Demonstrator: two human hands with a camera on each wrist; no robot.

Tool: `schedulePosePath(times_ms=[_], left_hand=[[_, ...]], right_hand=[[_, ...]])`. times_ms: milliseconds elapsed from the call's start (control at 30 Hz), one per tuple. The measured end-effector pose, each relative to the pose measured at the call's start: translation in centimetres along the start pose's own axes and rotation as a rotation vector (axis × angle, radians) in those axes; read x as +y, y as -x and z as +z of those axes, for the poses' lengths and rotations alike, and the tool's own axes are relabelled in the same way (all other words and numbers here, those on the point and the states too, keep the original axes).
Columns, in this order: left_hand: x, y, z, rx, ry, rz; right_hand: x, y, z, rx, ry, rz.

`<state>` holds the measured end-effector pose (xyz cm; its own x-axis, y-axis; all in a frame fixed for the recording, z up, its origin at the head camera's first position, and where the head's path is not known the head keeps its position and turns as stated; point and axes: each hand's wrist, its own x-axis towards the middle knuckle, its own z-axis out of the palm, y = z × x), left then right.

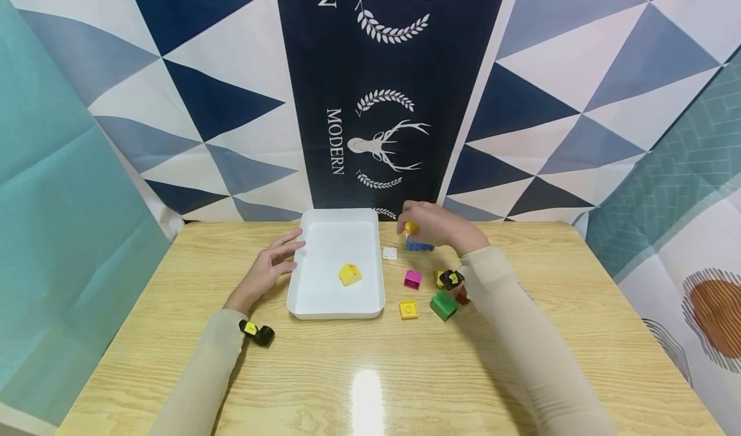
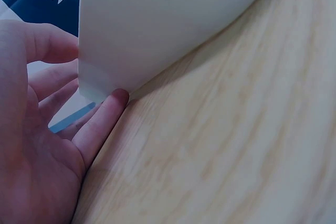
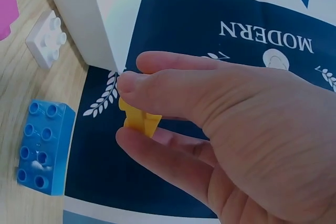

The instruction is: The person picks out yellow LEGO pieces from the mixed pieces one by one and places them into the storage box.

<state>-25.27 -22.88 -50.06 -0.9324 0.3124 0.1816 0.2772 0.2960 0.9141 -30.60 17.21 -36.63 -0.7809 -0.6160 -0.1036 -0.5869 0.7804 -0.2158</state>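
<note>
My right hand (image 1: 431,222) pinches a small yellow toy block (image 3: 139,119) between thumb and fingers, above the back of the table. Just below it on the wood lies a blue building brick (image 3: 44,148) with two rows of studs. A flat white studded brick (image 3: 46,40) sits between that and the white tray (image 1: 336,315). Inside the tray rests one yellow block (image 1: 350,274) of irregular shape. At the tray's left side, my left hand (image 1: 267,270) touches the wall and rim with spread, fairly straight fingers; the left wrist view shows a fingertip (image 2: 119,98) against the tray's bottom edge.
Right of the tray lie a magenta brick (image 1: 413,280), a flat yellow brick (image 1: 408,309) and a green brick (image 1: 444,305). Another yellow piece (image 1: 440,279) and a reddish-brown piece (image 1: 462,296) are partly hidden by my right wrist. A patterned cloth (image 1: 376,101) hangs behind the table.
</note>
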Motion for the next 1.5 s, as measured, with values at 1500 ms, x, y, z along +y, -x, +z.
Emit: schedulePosePath(times_ms=[1500], left_hand=[[-0.1,0.0,-0.1,-0.001,0.012,-0.009]], right_hand=[[-3.4,-4.7,0.4,-0.018,-0.098,-0.027]])
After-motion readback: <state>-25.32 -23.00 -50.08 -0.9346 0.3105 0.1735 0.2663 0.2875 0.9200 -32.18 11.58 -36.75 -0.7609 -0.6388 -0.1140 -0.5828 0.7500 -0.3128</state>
